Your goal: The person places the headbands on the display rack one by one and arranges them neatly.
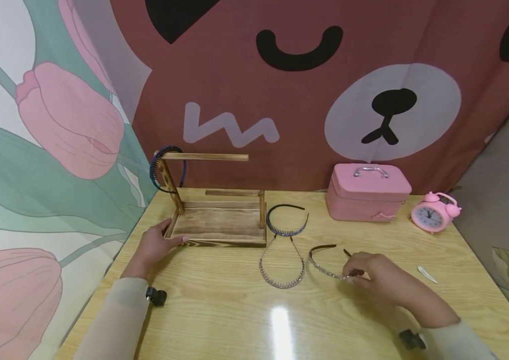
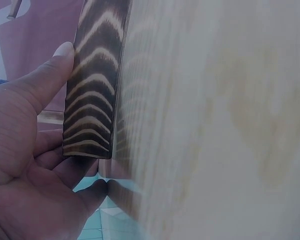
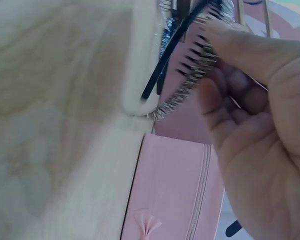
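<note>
The beaded headband (image 1: 333, 274) is forward and right of the wooden rack (image 1: 218, 220), pinched in my right hand (image 1: 380, 277); I'd keep that grip light so the thin band doesn't twist, and lift it clear of the dark headband (image 1: 286, 233) and pale headband (image 1: 281, 285) just right of the rack. My left hand (image 1: 155, 245) grips the rack's left front corner, a sound brace, I judge, against tipping. A blue headband (image 1: 154, 170) hangs at the rack's upper left; I'd avoid jolting it.
</note>
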{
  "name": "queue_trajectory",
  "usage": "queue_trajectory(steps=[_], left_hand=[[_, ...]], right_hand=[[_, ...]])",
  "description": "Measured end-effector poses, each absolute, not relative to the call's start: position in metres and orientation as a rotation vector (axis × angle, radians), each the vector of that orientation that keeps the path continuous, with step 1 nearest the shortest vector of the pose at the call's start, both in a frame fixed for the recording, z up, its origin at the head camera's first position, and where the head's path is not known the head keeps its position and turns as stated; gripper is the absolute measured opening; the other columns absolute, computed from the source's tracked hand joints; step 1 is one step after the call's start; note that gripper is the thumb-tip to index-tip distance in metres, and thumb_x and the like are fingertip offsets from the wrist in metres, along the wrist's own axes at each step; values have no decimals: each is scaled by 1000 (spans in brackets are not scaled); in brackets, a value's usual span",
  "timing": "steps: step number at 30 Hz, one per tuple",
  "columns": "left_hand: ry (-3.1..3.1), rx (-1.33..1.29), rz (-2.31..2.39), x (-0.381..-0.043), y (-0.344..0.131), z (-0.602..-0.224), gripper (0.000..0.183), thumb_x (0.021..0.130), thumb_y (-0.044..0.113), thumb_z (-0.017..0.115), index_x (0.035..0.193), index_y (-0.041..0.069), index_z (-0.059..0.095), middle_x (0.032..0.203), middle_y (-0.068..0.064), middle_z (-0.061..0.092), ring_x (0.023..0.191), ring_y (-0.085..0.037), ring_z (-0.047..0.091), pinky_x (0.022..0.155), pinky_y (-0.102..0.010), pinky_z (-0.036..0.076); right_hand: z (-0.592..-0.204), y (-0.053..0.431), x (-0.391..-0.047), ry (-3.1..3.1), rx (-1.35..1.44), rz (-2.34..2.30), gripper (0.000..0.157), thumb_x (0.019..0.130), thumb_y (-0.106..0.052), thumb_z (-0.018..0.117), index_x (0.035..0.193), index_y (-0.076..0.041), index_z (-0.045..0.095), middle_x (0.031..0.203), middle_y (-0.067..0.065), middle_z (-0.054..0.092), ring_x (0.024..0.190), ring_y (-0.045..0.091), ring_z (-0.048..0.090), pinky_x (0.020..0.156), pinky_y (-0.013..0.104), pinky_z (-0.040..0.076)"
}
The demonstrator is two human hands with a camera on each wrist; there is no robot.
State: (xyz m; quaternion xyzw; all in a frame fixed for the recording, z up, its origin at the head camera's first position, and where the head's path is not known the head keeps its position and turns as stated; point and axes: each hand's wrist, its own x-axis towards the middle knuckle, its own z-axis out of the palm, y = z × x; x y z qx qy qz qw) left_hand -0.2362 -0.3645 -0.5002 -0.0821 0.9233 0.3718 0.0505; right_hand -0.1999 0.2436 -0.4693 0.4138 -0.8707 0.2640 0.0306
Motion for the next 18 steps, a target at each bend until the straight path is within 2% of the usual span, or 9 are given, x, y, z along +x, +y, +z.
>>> queue_trajectory(steps=[3, 6, 9, 12, 14, 18], left_hand=[[2815, -249, 1131, -237, -365, -500, 104, 100, 53, 78, 173, 0, 26, 172, -34, 32, 159, -54, 32, 127, -67, 35], [2821, -240, 1128, -237, -364, -499, 104, 100, 53, 79, 172, -1, 26, 172, -34, 32, 159, -54, 32, 127, -67, 34], [2826, -231, 1120, -237, -364, -499, 104, 100, 53, 78, 172, -2, 26, 172, -35, 32, 159, -55, 31, 127, -68, 34], [2822, -235, 1118, -236, -364, -499, 106, 99, 55, 78, 172, -1, 26, 172, -34, 32, 159, -55, 31, 127, -68, 34], [2818, -243, 1126, -236, -364, -499, 106, 99, 55, 78, 172, -1, 26, 173, -34, 32, 159, -55, 31, 127, -68, 34], [2819, -249, 1127, -235, -364, -500, 105, 99, 55, 79, 172, -1, 27, 172, -34, 33, 158, -55, 32, 127, -68, 34]], right_hand=[[-464, 240, -203, -2642, 1146, 888, 30, 92, 0, 84, 103, -25, 74, 98, -17, 70, 90, -4, 63, 73, 26, 60], [-461, 234, -207, -2668, 919, 1030, 20, 100, -2, 78, 106, -21, 74, 98, -13, 71, 91, -3, 63, 74, 25, 57], [-459, 228, -213, -2701, 650, 1251, 6, 109, -10, 68, 113, -10, 72, 100, -2, 72, 91, 1, 63, 76, 23, 55], [-454, 218, -220, -2650, 419, 1537, 23, 115, -21, 59, 121, 1, 66, 103, 3, 69, 94, 5, 64, 81, 21, 56], [-448, 209, -225, -2560, 310, 1744, 30, 117, -27, 54, 122, 1, 62, 103, -1, 66, 95, 5, 62, 84, 20, 56], [-437, 187, -233, -2157, 269, 2237, 21, 118, -23, 51, 109, -7, 61, 96, -9, 62, 91, 5, 58, 84, 19, 53]])
